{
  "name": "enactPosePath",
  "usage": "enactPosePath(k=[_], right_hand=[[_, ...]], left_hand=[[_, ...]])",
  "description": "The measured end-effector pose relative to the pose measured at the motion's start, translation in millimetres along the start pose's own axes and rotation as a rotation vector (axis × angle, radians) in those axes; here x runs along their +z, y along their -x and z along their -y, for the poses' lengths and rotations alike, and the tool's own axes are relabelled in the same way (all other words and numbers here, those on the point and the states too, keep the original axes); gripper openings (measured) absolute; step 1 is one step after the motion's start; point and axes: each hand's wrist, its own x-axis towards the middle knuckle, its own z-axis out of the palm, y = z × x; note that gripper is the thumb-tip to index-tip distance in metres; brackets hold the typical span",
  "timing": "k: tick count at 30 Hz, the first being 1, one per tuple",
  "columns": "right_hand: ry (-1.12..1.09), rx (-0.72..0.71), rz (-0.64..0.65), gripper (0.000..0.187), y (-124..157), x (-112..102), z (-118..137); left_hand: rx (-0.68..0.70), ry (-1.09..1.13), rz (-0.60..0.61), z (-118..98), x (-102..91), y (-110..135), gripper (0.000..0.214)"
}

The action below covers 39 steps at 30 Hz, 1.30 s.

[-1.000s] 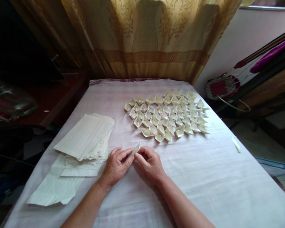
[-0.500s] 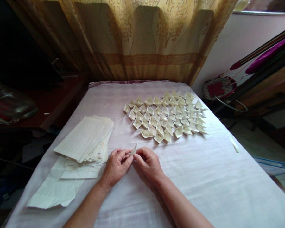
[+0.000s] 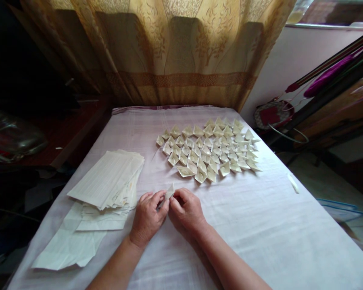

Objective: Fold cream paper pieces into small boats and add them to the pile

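Note:
A small folded piece of paper point(image 3: 170, 192) is pinched between my two hands, just above the cloth. My left hand point(image 3: 149, 215) has thumb and fingers closed on its left side. At its right edge, the thumb and fingertips of my right hand point(image 3: 188, 209) are pressed together on it. Beyond my hands, several small folded paper boats point(image 3: 199, 151) stand in close rows. A stack of lined paper sheets point(image 3: 107, 177) lies to the left of my left hand, with a loose creased sheet point(image 3: 68, 245) partly beneath it.
A pale cloth point(image 3: 238, 229) covers the table. A white strip point(image 3: 293, 183) lies near its right edge. Behind hangs a gold patterned curtain point(image 3: 172, 52). To the left stands a dark red wooden surface point(image 3: 66, 133) with a glassy object on it.
The folded paper shows a little more between my hands, and my left fingers have shifted around it. The camera view has tilted slightly.

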Motion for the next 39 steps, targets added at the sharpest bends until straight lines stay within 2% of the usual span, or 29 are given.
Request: enactPosePath(k=[4, 7, 13, 23, 29, 39], right_hand=[[0.061, 0.08, -0.001, 0.013, -2, -1, 6], [0.073, 0.145, 0.025, 0.015, -3, -1, 11], [0.061, 0.134, 0.037, 0.027, -3, -1, 13], [0.066, 0.196, 0.024, 0.018, -7, 1, 6], [0.044, 0.259, 0.095, 0.018, -9, 0, 6], [0.286, 0.131, 0.072, 0.024, -7, 3, 10]], left_hand=[[0.131, -0.13, -0.038, 0, -0.9, 1, 0.023], [0.174, -0.183, -0.049, 0, -1.5, 1, 0.025], [0.143, -0.173, -0.053, -1, 1.6, 1, 0.028], [0.106, -0.133, -0.003, 1, 3.8, 3, 0.028], [0.095, -0.134, -0.002, 2, 4.5, 4, 0.028], [0.089, -0.104, 0.033, 4, 6.2, 5, 0.029]])
